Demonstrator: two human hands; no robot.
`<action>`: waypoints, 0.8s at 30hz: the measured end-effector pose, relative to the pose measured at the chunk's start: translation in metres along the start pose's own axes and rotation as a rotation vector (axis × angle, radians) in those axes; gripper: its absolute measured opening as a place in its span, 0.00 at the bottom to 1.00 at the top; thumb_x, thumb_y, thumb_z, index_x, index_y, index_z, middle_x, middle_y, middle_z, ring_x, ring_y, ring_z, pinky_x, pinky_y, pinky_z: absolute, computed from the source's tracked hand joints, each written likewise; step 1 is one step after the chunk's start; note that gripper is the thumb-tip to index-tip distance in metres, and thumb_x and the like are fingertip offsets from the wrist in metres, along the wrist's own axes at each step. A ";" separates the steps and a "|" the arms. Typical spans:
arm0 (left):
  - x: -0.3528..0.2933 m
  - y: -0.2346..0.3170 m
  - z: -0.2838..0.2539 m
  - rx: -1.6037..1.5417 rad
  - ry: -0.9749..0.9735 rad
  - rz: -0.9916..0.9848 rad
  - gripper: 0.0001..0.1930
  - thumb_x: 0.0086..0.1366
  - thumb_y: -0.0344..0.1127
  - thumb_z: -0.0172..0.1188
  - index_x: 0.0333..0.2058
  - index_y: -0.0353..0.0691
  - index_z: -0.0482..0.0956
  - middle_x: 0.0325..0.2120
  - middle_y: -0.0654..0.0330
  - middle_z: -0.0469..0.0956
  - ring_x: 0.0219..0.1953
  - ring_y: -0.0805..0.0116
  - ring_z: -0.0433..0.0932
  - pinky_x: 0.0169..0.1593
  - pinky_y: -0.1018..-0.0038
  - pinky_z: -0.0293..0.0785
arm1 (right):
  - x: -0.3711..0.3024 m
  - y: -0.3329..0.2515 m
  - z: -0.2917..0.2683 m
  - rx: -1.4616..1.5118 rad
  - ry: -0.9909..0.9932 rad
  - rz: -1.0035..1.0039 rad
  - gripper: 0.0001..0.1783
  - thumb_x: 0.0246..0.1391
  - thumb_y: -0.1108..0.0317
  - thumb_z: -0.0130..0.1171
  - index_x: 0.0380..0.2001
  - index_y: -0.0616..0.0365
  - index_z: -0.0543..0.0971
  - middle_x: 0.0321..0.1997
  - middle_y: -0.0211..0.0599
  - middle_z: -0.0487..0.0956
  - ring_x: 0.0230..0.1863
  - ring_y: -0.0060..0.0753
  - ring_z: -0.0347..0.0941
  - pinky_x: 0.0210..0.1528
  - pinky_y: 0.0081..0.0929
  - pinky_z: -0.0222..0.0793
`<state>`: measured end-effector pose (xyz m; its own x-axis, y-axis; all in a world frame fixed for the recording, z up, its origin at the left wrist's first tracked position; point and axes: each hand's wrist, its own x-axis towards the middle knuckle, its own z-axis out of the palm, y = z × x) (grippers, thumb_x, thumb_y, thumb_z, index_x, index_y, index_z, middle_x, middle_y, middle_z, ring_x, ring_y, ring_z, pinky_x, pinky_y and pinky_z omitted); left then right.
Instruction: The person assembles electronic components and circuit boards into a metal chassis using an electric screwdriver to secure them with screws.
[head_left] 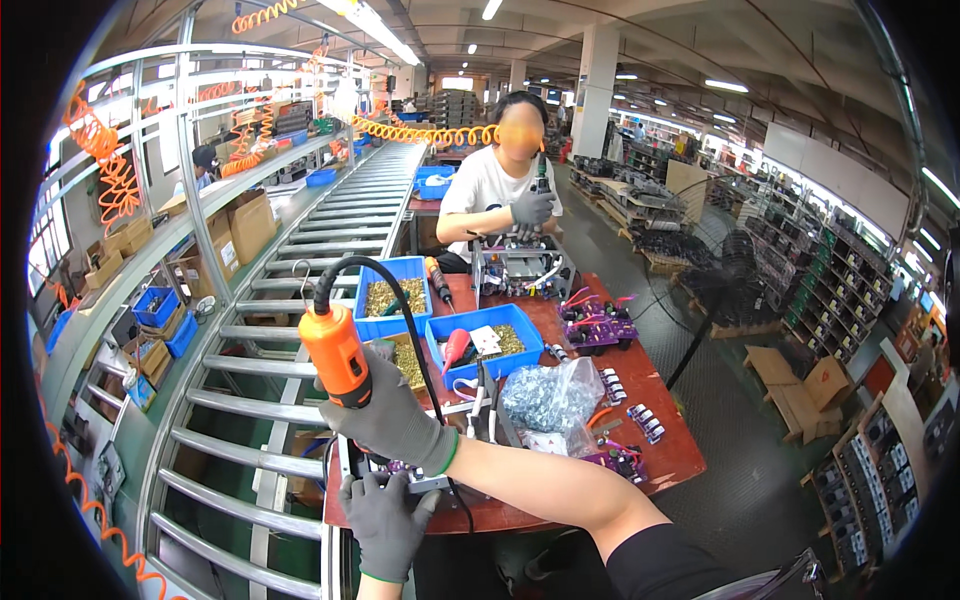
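Note:
My right hand [400,425], in a grey glove, is closed round an orange electric screwdriver [335,355] with a black cable at its upper end. The tool stands upright above a metal chassis [425,483] at the table's near left corner; its tip is hidden behind my hand. My left hand [388,525], also gloved, grips the near edge of this chassis with bent fingers, thumb apart. Just beyond are blue bins [437,352] of small brass-coloured parts, one with a red-handled tool [457,347] in it. A clear bag [550,400] of small metal parts lies to the right.
Across the red table [665,455], a gloved co-worker [507,195] holds a tool over another chassis [525,268]. Purple circuit boards [597,322] and small white-and-black parts [645,422] lie at the right. A roller conveyor [250,455] runs along the left. A fan [705,265] stands beyond the table.

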<state>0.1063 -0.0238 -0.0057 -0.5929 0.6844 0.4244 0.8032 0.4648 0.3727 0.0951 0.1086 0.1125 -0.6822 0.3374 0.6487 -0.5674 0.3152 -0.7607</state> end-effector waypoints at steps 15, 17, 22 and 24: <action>-0.003 -0.005 0.001 0.008 0.075 0.012 0.24 0.58 0.54 0.67 0.47 0.44 0.83 0.39 0.51 0.76 0.50 0.49 0.73 0.64 0.51 0.61 | 0.003 0.003 -0.003 0.074 -0.001 0.284 0.21 0.49 0.68 0.71 0.45 0.59 0.77 0.31 0.29 0.79 0.28 0.23 0.77 0.32 0.24 0.76; -0.003 -0.009 0.004 -0.005 0.133 0.031 0.22 0.57 0.52 0.68 0.44 0.44 0.83 0.36 0.54 0.76 0.47 0.53 0.75 0.64 0.52 0.61 | 0.003 0.005 -0.008 0.013 -0.074 0.151 0.21 0.48 0.77 0.64 0.48 0.61 0.76 0.34 0.32 0.80 0.29 0.22 0.78 0.33 0.25 0.78; 0.002 -0.013 0.002 0.003 -0.016 0.005 0.25 0.56 0.55 0.70 0.44 0.42 0.83 0.38 0.58 0.79 0.44 0.55 0.77 0.64 0.54 0.60 | 0.008 0.005 -0.009 -0.139 -0.085 0.005 0.26 0.47 0.81 0.59 0.53 0.65 0.73 0.44 0.40 0.79 0.31 0.27 0.79 0.36 0.28 0.78; 0.005 -0.011 0.001 0.006 -0.049 0.003 0.25 0.56 0.55 0.70 0.43 0.42 0.83 0.38 0.58 0.79 0.43 0.56 0.78 0.64 0.55 0.60 | 0.008 0.005 -0.012 -0.186 -0.105 -0.015 0.26 0.48 0.79 0.59 0.53 0.66 0.73 0.45 0.41 0.78 0.31 0.28 0.79 0.37 0.29 0.78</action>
<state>0.0947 -0.0253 -0.0083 -0.5869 0.7124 0.3847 0.8055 0.4655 0.3667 0.0924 0.1231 0.1139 -0.7242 0.2405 0.6463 -0.4896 0.4808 -0.7274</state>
